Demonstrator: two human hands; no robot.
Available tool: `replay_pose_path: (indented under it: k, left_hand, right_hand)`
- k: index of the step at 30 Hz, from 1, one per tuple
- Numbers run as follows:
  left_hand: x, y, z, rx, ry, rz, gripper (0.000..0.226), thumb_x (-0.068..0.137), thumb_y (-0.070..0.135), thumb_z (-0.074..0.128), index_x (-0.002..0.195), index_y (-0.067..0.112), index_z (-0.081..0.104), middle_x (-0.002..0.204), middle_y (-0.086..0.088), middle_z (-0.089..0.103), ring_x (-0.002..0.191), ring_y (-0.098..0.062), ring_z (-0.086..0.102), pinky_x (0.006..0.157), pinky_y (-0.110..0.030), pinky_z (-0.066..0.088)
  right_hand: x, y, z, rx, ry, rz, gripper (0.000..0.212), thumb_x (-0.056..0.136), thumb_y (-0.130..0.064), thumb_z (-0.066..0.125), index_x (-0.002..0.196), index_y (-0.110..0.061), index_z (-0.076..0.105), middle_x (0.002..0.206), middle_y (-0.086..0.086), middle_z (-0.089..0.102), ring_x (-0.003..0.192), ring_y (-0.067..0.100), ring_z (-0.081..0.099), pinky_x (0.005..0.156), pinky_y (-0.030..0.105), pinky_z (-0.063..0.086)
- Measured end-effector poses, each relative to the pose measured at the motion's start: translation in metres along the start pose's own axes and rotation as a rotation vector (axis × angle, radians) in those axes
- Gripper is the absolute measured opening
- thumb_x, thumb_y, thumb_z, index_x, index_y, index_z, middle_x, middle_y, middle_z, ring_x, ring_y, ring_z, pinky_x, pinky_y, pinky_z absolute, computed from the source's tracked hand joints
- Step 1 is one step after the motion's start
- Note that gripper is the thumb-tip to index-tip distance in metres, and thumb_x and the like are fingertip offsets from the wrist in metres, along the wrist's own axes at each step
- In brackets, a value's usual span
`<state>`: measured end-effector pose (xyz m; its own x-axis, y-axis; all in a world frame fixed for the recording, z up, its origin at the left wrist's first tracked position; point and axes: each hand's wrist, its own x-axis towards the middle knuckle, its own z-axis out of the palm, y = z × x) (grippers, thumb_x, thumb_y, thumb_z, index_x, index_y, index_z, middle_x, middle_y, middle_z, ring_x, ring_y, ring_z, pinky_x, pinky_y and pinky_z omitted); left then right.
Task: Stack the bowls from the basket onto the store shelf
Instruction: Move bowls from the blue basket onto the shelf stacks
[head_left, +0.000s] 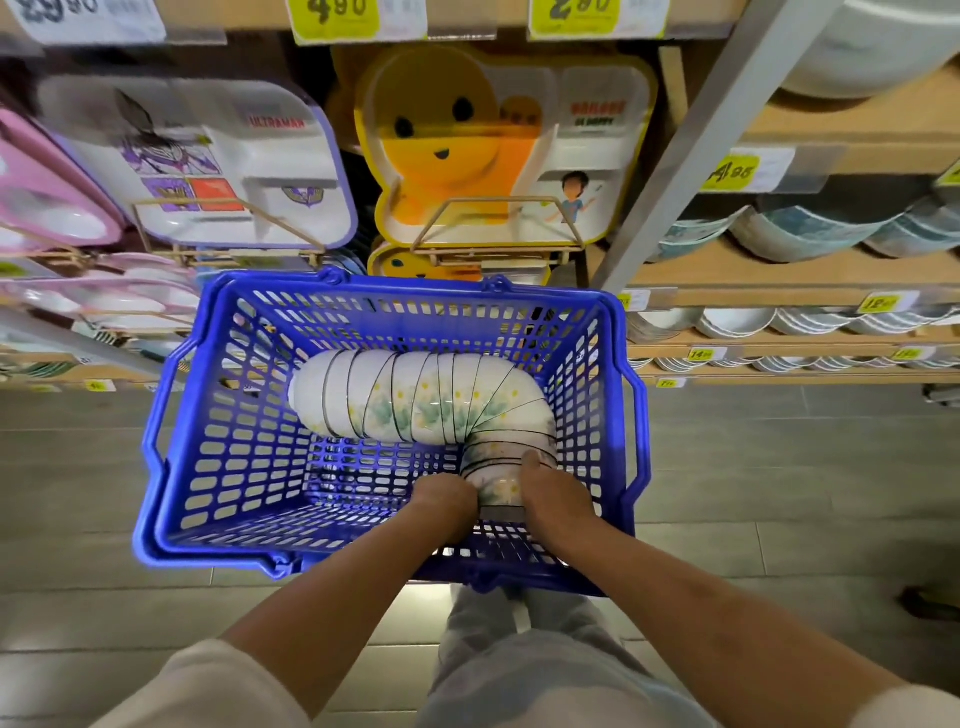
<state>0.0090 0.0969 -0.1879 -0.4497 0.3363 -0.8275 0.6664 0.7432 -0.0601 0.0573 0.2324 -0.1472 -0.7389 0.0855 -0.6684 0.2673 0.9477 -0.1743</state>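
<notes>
Reaching into the blue plastic mesh basket (208, 558), I have both hands curled round the near end of a long nested row of white ceramic bowls with green and yellow flower print (415, 400). My left hand (447, 499) clasps it from the left and my right hand (556, 488) from the right, one fingertip laid on top. The hands sit close, with bowls between them. The row lies on its side in the basket, bending away to the far left. Beyond, a purple-rimmed white tray (208, 161) reads "ULTRAMAN". One yellow price tag (335, 15) reads 4.90, a second yellow tag (576, 13) 2.90, and a third yellow tag (730, 171) 4.95 on the wooden store shelf (831, 291).
</notes>
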Motion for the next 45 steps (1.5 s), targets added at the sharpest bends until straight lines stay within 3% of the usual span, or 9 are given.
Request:
replay_pose_path:
  k: [6,10,18,23,29,32,37,41,45]
  left_hand:
    - [-0.018,-0.011,-0.009,-0.098,0.155,0.02,0.033,0.101,0.024,0.037,0.122,0.01,0.058,0.119,-0.011,0.063,0.108,-0.029,0.061,0.081,-0.037,0.048]
    - [-0.025,-0.017,-0.007,-0.247,0.214,0.043,0.034,0.1,0.029,0.037,0.118,0.009,0.058,0.117,-0.011,0.063,0.105,-0.027,0.062,0.073,-0.033,0.043]
    - [-0.029,-0.032,0.002,-1.114,0.164,0.058,0.023,0.088,0.016,0.05,0.11,0.017,0.057,0.098,-0.005,0.063,0.09,-0.022,0.06,0.076,-0.033,0.051]
    - [-0.044,-0.037,-0.003,-1.691,0.175,0.004,0.034,0.094,0.011,0.051,0.127,0.016,0.055,0.118,-0.004,0.063,0.11,-0.022,0.056,0.092,-0.034,0.046]
    - [-0.078,-0.035,-0.036,-2.394,0.218,0.238,0.056,0.069,0.001,0.057,0.124,0.01,0.056,0.114,-0.012,0.07,0.103,-0.027,0.067,0.076,-0.037,0.058]
    - [-0.102,-0.043,-0.067,-2.451,0.319,0.3,0.064,0.061,0.008,0.054,0.125,0.012,0.057,0.112,-0.011,0.07,0.097,-0.024,0.068,0.069,-0.036,0.057]
    - [-0.142,-0.054,-0.12,-2.503,0.394,0.268,0.043,0.08,0.005,0.042,0.118,0.016,0.057,0.107,-0.01,0.067,0.094,-0.028,0.062,0.061,-0.033,0.055]
    - [-0.178,-0.056,-0.155,-2.427,0.503,0.338,0.049,0.078,0.009,0.046,0.126,0.016,0.053,0.12,-0.014,0.062,0.105,-0.033,0.057,0.077,-0.04,0.05]
    - [-0.212,-0.054,-0.178,-2.332,0.625,0.468,0.032,0.09,0.02,0.044,0.118,0.025,0.058,0.116,-0.008,0.068,0.102,-0.03,0.065,0.06,-0.036,0.057]
  right_hand:
    - [-0.009,-0.002,-0.013,-0.142,0.105,-0.096,0.075,0.086,0.0,0.058,0.149,-0.013,0.018,0.108,0.013,0.067,0.096,0.033,0.065,0.074,0.041,0.051]
    - [-0.017,-0.004,-0.021,-0.212,0.105,-0.115,0.07,0.089,-0.006,0.058,0.149,-0.014,0.024,0.111,0.013,0.066,0.101,0.033,0.064,0.076,0.04,0.052]
    - [-0.027,-0.007,-0.068,-0.234,0.111,-0.127,0.068,0.091,0.001,0.043,0.151,-0.021,0.018,0.109,0.015,0.066,0.097,0.033,0.065,0.074,0.04,0.051]
    - [-0.031,-0.006,-0.109,0.081,0.037,-0.049,0.052,0.097,-0.011,0.036,0.148,-0.021,0.032,0.128,0.017,0.058,0.115,0.036,0.056,0.093,0.042,0.048]
    - [-0.044,-0.008,-0.153,0.592,-0.086,0.032,0.031,0.094,-0.017,0.033,0.12,-0.018,0.048,0.075,0.014,0.068,0.048,0.021,0.068,0.044,0.024,0.053]
    - [-0.058,-0.011,-0.177,0.732,-0.099,-0.003,0.022,0.094,-0.016,0.038,0.11,-0.01,0.051,0.07,0.015,0.068,0.047,0.021,0.067,0.044,0.025,0.053]
    - [-0.083,-0.015,-0.207,0.872,0.024,-0.109,0.019,0.097,-0.025,0.044,0.092,-0.015,0.06,0.075,0.011,0.07,0.06,0.022,0.068,0.05,0.024,0.054]
    - [-0.096,-0.028,-0.227,1.171,0.263,-0.33,0.039,0.095,-0.012,0.041,0.117,-0.037,0.061,0.114,-0.004,0.065,0.104,0.019,0.063,0.084,0.031,0.054]
    - [-0.115,-0.043,-0.252,1.536,0.349,-0.493,0.052,0.087,-0.005,0.038,0.121,-0.033,0.065,0.129,0.005,0.057,0.108,0.029,0.06,0.076,0.035,0.058]
